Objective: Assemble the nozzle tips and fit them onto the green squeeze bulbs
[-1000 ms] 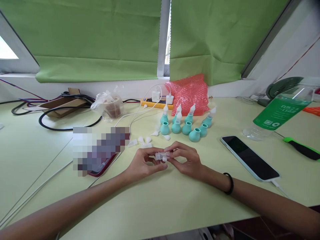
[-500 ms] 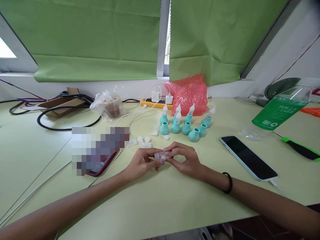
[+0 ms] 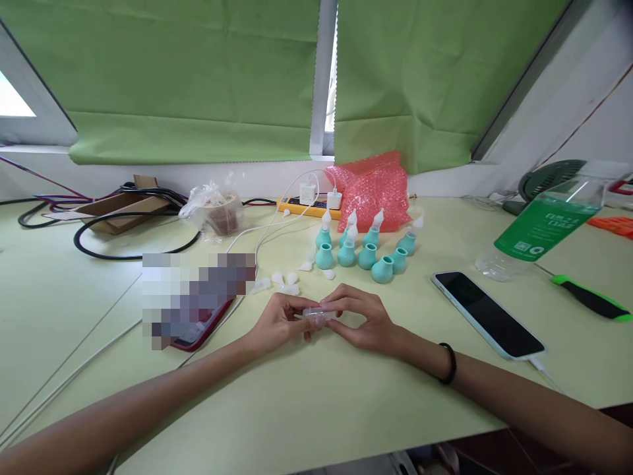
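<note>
Between my two hands, low over the table, is a small clear plastic tube-like piece (image 3: 313,313). My left hand (image 3: 281,323) pinches its left part between thumb and fingers. The fingertips of my right hand (image 3: 363,318) close on its right end; fingers hide part of it. Just beyond lie several loose translucent white tips (image 3: 289,284). Farther back stand several teal rubber bulbs; some, like this teal bulb (image 3: 382,270), have an open neck, while others carry a white pointed nozzle (image 3: 351,232).
A phone in a red case (image 3: 212,323) lies left, a charging phone (image 3: 487,313) right. Beyond the latter are a green-labelled bottle (image 3: 546,224) and a green-black handled tool (image 3: 593,298). Pink bubble wrap (image 3: 373,191), a power strip (image 3: 291,206) and a bagged tape roll (image 3: 222,212) line the back.
The clear piece has turned slightly between my fingers and now shows more of its side. Both hands stay in nearly the same place; the view shifts a little.
</note>
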The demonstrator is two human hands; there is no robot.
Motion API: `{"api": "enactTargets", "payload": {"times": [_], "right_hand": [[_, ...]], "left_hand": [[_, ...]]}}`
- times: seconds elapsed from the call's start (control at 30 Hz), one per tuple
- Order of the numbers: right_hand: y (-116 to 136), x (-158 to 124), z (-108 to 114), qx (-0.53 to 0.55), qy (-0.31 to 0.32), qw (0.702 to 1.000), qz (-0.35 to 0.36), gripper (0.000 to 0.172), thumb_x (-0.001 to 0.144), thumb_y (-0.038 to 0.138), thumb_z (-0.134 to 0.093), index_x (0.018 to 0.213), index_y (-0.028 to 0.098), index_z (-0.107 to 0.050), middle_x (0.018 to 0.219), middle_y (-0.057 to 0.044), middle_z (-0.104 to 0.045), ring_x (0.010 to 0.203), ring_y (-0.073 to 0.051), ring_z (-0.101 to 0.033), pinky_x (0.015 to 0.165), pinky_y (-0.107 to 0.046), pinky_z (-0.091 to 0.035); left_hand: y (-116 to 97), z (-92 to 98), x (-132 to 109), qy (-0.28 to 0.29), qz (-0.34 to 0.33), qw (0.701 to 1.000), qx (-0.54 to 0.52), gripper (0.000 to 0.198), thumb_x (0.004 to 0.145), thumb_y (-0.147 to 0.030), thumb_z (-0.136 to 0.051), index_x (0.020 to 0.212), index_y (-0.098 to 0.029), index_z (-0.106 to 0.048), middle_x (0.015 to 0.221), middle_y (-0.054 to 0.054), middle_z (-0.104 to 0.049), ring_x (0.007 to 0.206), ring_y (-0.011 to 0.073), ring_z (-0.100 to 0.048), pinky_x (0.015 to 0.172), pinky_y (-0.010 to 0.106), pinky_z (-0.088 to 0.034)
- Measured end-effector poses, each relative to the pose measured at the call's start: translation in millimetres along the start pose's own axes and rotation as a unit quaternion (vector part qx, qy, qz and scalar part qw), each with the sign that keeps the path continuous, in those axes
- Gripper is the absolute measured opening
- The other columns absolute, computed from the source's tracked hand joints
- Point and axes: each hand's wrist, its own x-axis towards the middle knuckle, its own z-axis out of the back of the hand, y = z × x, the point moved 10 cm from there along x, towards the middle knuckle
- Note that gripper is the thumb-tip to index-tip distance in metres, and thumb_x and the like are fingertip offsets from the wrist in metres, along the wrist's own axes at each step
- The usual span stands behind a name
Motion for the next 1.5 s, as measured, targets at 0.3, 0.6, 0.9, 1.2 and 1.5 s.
{"api": "enactTargets", "payload": {"times": [0.3, 0.6, 0.9, 1.2, 1.5], "right_hand": [[-8.4, 20.7, 77.4, -0.250, -0.100, 0.963, 0.001, 0.014, 0.069, 0.027, -0.055, 0.077, 0.016, -0.056, 0.072, -0.007, -0.059, 0.066, -0.017, -0.054, 0.054, -0.028, -0.042], [-94.2, 14.7, 93.9, -0.536, 0.152, 0.798, -0.228, 0.034, 0.062, 0.049, -0.054, 0.059, 0.015, -0.055, 0.053, -0.004, -0.055, 0.052, -0.017, -0.051, 0.043, -0.023, -0.021], [-30.9, 6.8, 16.8, -0.033, 0.011, 0.987, -0.160, 0.022, 0.067, 0.036, -0.060, 0.067, 0.014, -0.055, 0.048, 0.003, -0.049, 0.040, -0.006, -0.042, 0.039, -0.017, -0.037], [-19.4, -14.5, -15.3, 0.040, -0.020, 0.976, -0.212, 0.031, 0.063, 0.036, -0.065, 0.075, 0.019, -0.042, 0.059, 0.004, -0.051, 0.045, -0.007, -0.046, 0.043, -0.019, -0.042], [-16.3, -4.1, -11.2, 0.077, -0.005, 0.984, -0.162, 0.018, 0.074, 0.024, -0.054, 0.091, 0.019, -0.050, 0.065, 0.002, -0.053, 0.053, -0.007, -0.049, 0.051, -0.020, -0.046]], "left_hand": [[-6.1, 13.8, 0.9, -0.074, -0.025, 0.997, 0.026, 0.021, 0.064, -0.029, -0.065, 0.074, -0.011, -0.067, 0.065, 0.002, -0.056, 0.055, 0.0090, -0.047, 0.048, 0.020, -0.041], [6.7, 21.2, -0.2, -0.115, 0.007, 0.991, 0.068, 0.037, 0.063, -0.033, -0.066, 0.092, -0.011, -0.060, 0.070, 0.003, -0.060, 0.058, 0.0115, -0.052, 0.058, 0.025, -0.045], [-18.9, 17.6, -10.8, -0.142, -0.098, 0.981, 0.090, 0.028, 0.086, -0.040, -0.026, 0.091, -0.017, -0.042, 0.096, 0.007, -0.056, 0.085, 0.0155, -0.053, 0.070, 0.028, -0.044], [-16.0, 10.6, -13.8, -0.116, -0.066, 0.965, 0.224, 0.030, 0.085, -0.040, -0.029, 0.102, -0.018, -0.039, 0.067, 0.000, -0.054, 0.059, 0.0127, -0.049, 0.058, 0.024, -0.037], [-20.8, 4.9, -11.6, -0.083, -0.073, 0.964, 0.242, 0.030, 0.082, -0.039, -0.037, 0.075, -0.016, -0.054, 0.061, -0.001, -0.051, 0.056, 0.0110, -0.043, 0.054, 0.020, -0.033]]}}
